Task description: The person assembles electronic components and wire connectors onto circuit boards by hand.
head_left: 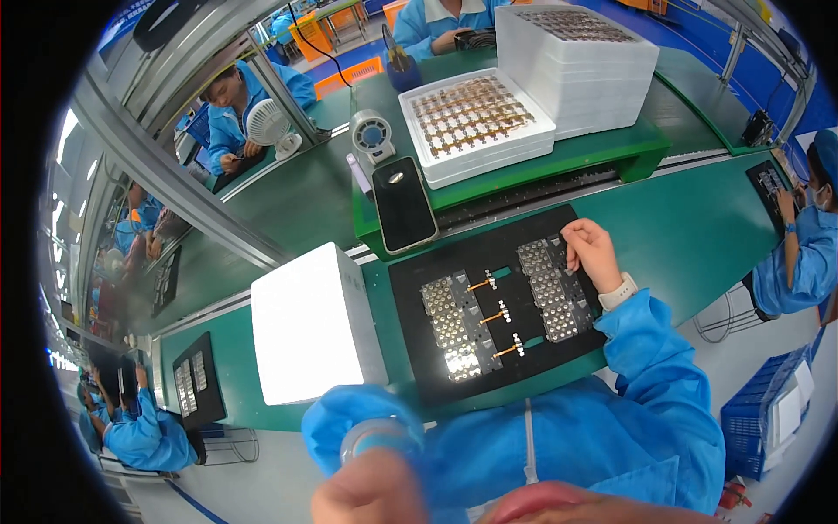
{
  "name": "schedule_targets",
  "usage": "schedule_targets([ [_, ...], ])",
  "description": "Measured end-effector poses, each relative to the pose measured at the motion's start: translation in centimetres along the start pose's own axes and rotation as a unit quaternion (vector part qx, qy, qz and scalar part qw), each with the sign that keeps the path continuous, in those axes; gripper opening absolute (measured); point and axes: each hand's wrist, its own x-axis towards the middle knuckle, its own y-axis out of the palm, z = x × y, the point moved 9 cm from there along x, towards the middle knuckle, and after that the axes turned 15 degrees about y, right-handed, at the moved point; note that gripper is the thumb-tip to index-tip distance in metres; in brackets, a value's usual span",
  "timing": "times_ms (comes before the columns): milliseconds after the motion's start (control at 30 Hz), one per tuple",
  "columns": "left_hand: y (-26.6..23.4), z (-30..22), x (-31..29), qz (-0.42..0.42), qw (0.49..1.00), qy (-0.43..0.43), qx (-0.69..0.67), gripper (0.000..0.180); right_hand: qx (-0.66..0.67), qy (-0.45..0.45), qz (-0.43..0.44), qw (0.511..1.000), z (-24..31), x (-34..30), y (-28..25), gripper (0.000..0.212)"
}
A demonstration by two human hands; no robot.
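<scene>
Black and flat, the work mat (419, 288) lies at mid-frame on the green tabletop (698, 227). Two blocks of small silvery parts (548, 293) are laid out on it, with three orange flex strips (499, 316) placed between them; how many remain to be handled cannot be told. The right hand (592, 251) is rested with curled fingers on the right block, nothing being visibly gripped. The left hand (367, 493), blurred at the lower edge, cannot be judged. Above, white trays (476, 122) are stacked beside a dark phone (403, 205); a white box (312, 325) stands left.

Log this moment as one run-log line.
right hand: fingertips on right metal-parts strip | left hand: raised near camera, blurred | black mat: three small orange connectors | lit light box left
</scene>
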Motion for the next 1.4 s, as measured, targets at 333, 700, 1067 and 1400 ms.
schedule_targets([
  [333, 0.5, 0.3, -0.2, -0.065, 0.998, -0.002, -0.019, 0.021, -0.023, 0.024, 0.011, 0.999, -0.6, 0.4, 0.4, 0.012],
  [700, 0.7, 0.8, -0.5, -0.073, 0.994, -0.037, -0.072, 0.025, -0.031, 0.022, -0.002, 0.999, -0.5, 0.2, 0.2, 0.012],
  [1067, 2.0, 2.3, -3.0, -0.100, 0.977, -0.125, -0.143, 0.023, -0.023, 0.033, 0.000, 0.999, -1.1, 0.8, 1.1, 0.015],
  [1400, 4.3, 4.3, -6.0, -0.199, 0.929, -0.175, -0.258, 0.028, -0.028, 0.044, -0.014, 0.999, -1.0, 0.6, 0.5, 0.017],
])
